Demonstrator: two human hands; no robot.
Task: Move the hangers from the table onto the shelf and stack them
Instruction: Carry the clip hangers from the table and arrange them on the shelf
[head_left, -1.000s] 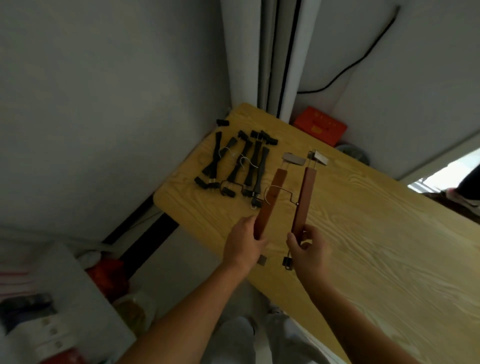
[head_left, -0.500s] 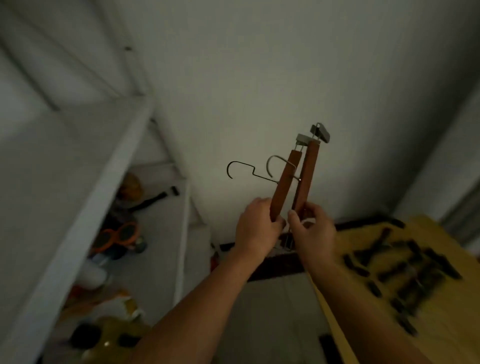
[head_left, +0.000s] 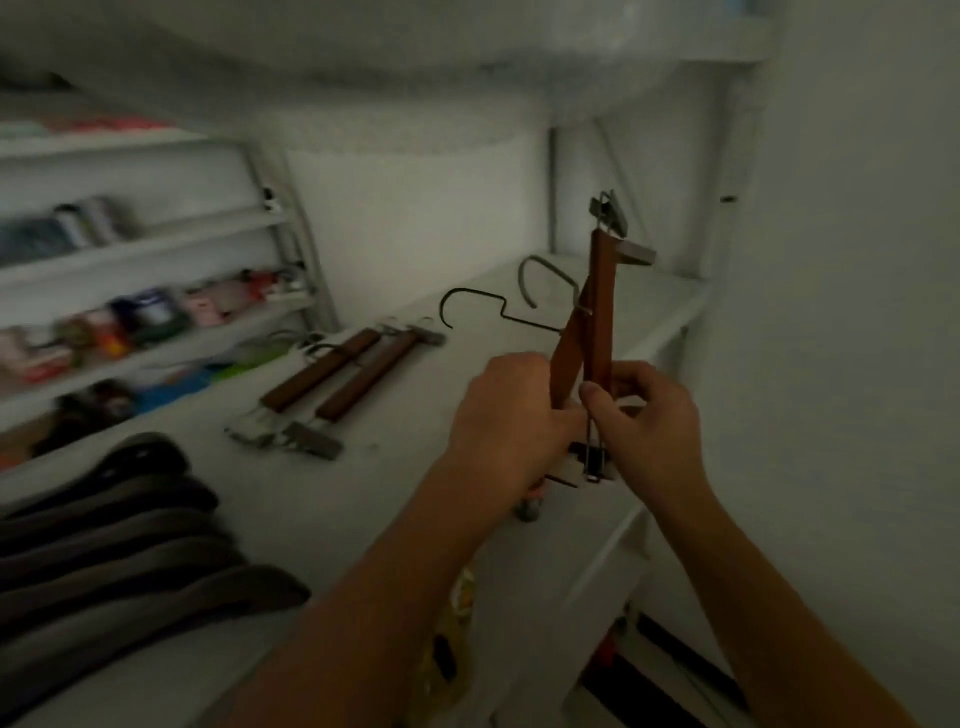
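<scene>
Above the white shelf (head_left: 291, 499), left hand (head_left: 511, 415) and right hand (head_left: 641, 421) each clasp a rigid, light wooden clip hanger (head_left: 600, 312) by its lower end.

The room was dim and grey around me. Motion blur smeared the white metal side shelves (head_left: 156, 244) on my left, and the frame's edges bowed and darkened.

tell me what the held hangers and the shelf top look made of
Held hangers: bars look like reddish-brown wood with a smooth, stained finish; hooks and end clips look like thin grey metal wire and plate. Shelf top: flat, matte white, probably painted or laminated board; the blur leaves that open.
</scene>
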